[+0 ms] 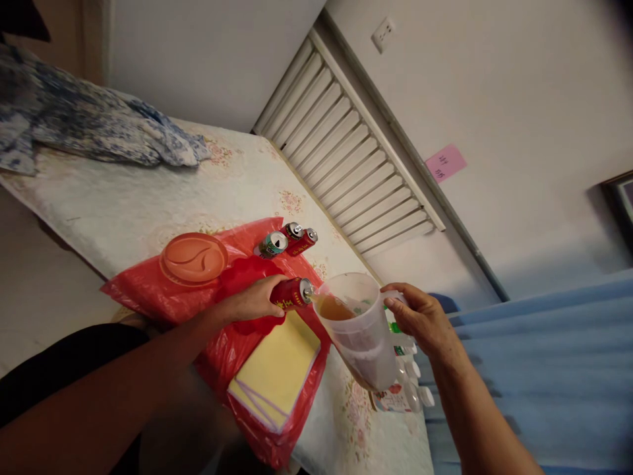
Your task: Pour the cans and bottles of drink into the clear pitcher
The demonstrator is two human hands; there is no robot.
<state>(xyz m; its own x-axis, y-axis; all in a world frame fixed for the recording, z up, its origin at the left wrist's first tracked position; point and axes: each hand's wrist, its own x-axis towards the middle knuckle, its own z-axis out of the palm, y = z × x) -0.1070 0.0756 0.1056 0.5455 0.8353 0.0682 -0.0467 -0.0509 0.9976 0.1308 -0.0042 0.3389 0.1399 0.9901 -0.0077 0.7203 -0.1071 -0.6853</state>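
Note:
My left hand (257, 298) is wrapped round a red can (291, 294), tipped sideways with its opened top at the rim of a translucent pitcher (363, 346). A thin stream runs from the can into the pitcher, where amber-brown liquid (333, 307) shows near the tilted mouth. My right hand (413, 313) grips the pitcher's handle from the right side. Below the left hand are a red bowl (240, 274), partly hidden, and a folded yellow cloth (277, 369) on a red plastic sheet (306, 402).
An orange divided dish (194, 257) stands left on the sheet. Behind are a green can (271, 245), a dark can (293, 229) and another red can (305, 241). Several bottles (410, 396) stand behind the pitcher. Patterned fabric (109, 125) covers the table's far left.

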